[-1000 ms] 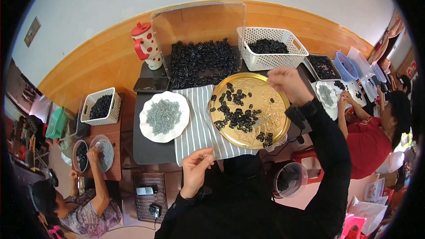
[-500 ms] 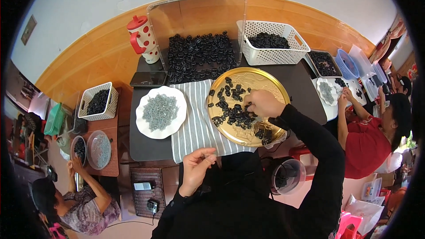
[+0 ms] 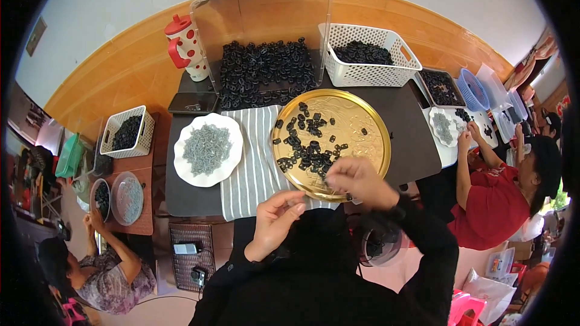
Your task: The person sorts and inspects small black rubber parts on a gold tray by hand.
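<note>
A round gold tray (image 3: 371, 145) holds many small black plastic parts (image 3: 311, 156), heaped mostly on its left half. Above the tray's near edge, my right hand (image 3: 362, 182) is pinched, somewhat blurred; what sits in its fingertips is too small to make out. My left hand (image 3: 275, 224) hovers just off the table's front edge, thumb and fingers pressed together on something I cannot make out. Left of the tray lies a grey-and-white striped cloth (image 3: 251, 163). Beside it stands a white scalloped plate (image 3: 181, 169) piled with small greyish, screw-like pieces (image 3: 207, 149).
Behind the tray, a clear bin (image 3: 260, 15) on its side spills black parts. White basket (image 3: 368, 75), phone (image 3: 193, 102) and red-dotted tumbler (image 3: 188, 48) stand along the wall. One person (image 3: 492, 199) works at right, another (image 3: 109, 271) at left. A clear bucket (image 3: 386, 244) stands below.
My right hand has come back from the middle of the tray to its near edge, closer to my left hand. The left hand stays pinched, and the whole view has shifted slightly.
</note>
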Tool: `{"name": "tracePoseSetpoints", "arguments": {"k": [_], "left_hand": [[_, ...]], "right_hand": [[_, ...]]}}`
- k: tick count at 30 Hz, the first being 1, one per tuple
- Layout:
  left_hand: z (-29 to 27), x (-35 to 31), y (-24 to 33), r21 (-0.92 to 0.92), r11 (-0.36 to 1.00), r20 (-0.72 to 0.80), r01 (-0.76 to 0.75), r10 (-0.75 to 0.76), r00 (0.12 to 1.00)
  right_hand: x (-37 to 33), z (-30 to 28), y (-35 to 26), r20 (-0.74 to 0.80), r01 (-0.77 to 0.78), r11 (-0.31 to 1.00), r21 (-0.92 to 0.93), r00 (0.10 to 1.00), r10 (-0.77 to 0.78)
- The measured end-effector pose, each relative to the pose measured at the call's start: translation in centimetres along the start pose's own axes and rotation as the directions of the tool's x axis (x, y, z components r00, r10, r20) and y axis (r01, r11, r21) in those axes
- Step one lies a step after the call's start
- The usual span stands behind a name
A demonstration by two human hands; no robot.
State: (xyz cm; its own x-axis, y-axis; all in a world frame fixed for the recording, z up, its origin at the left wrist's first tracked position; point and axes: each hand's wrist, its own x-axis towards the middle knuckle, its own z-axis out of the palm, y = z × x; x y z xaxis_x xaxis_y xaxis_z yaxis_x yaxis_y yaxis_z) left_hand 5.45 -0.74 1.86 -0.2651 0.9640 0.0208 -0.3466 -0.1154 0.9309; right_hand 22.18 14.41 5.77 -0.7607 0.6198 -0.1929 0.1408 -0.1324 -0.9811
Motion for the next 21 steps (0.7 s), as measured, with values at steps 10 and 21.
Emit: {"name": "tracePoseSetpoints", "arguments": {"k": [10, 21], "left_hand": [[1.1, 0.2, -1.5, -0.04, 0.999, 0.004, -0.032, 0.032, 0.999], [-1.4, 0.5, -1.3, -0.033, 0.998, -0.119, -0.06, 0.055, 0.991]], "right_hand": [[-3.4, 5.1, 2.7, -0.192, 0.187, 0.974, 0.126, 0.968, -0.161], [0.9, -6.9, 1.6, 0.038, 0.306, 0.36, -0.881, 0.805, -0.593]]}}
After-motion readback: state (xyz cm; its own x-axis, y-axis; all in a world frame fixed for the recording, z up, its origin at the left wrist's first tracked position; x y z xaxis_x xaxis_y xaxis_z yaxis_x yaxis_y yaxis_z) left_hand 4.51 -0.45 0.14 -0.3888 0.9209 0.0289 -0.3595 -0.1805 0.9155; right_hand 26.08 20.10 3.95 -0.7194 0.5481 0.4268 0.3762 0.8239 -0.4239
